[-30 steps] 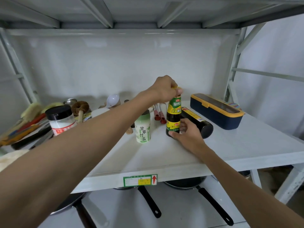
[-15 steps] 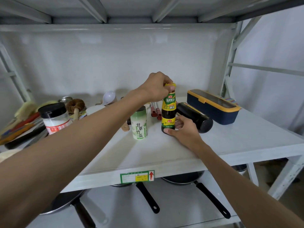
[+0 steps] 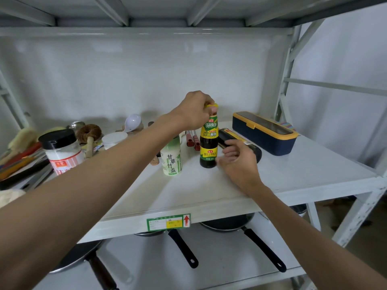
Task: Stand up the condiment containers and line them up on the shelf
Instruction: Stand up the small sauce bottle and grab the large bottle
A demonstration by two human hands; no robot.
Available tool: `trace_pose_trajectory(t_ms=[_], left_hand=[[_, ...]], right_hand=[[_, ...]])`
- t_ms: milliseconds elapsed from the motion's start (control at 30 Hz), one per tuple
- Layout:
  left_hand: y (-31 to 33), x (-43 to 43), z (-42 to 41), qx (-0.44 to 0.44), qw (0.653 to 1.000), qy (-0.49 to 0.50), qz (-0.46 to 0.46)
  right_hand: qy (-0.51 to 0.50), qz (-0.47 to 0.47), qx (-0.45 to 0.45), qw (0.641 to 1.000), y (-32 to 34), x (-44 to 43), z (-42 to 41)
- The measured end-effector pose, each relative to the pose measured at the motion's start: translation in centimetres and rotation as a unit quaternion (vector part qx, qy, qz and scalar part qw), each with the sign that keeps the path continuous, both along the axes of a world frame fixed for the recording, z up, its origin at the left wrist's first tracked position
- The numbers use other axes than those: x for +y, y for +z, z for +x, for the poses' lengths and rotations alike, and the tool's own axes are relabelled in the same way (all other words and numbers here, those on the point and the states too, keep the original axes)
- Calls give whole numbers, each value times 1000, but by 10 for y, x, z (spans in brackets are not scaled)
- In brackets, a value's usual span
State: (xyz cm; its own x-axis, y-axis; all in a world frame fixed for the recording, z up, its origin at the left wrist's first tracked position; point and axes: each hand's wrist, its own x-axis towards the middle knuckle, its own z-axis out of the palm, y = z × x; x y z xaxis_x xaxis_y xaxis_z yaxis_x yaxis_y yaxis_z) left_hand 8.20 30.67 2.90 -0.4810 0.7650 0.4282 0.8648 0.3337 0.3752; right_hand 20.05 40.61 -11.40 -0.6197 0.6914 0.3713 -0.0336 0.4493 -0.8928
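A dark sauce bottle (image 3: 208, 143) with a yellow cap and green-yellow label stands upright in the middle of the white shelf (image 3: 209, 189). My left hand (image 3: 195, 110) grips its cap from above. My right hand (image 3: 237, 161) hovers just right of the bottle's base, fingers apart, holding nothing. A pale green salt bottle (image 3: 172, 158) stands upright to the left. A second dark bottle (image 3: 230, 138) lies on its side behind my right hand. A clear jar with a black lid (image 3: 62, 150) stands at the far left.
A navy box with a yellow rim (image 3: 265, 132) sits at the back right. Brushes, a ladle and utensils (image 3: 90, 132) clutter the back left. Red-handled tools (image 3: 193, 140) lie behind the bottles. Frying pans (image 3: 228, 223) rest on the lower shelf.
My right hand has let go of the sauce bottle's base and drawn slightly away to the right. My left hand stays on the cap; the bottle stays upright.
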Motion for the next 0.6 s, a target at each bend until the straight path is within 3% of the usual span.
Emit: trace_pose_trajectory(t_ms=[67,133,200,267,333,400,467,600], left_hand=[[4,0,2,-12,1000,2,-14],[8,0,6,-13,999,15,-41],[9,0,15,11,999,25,-42],[9,1,27,41,999,8,29],[7,4,43,42,992,-25,117],[2,12,59,-22,987,-39,156],[-8,24,75,-152,976,-42,152],[-32,50,107,-386,917,25,96]], right_hand=[[-76,33,80,993,4,6,10],[-157,75,90,981,11,18,15],[-191,101,-45,975,16,35,12],[-151,95,-208,962,19,48,8],[-89,49,-237,966,22,53,8],[-84,31,-202,975,22,55,12],[-93,45,-186,977,20,54,22],[-98,70,-131,984,9,47,43]])
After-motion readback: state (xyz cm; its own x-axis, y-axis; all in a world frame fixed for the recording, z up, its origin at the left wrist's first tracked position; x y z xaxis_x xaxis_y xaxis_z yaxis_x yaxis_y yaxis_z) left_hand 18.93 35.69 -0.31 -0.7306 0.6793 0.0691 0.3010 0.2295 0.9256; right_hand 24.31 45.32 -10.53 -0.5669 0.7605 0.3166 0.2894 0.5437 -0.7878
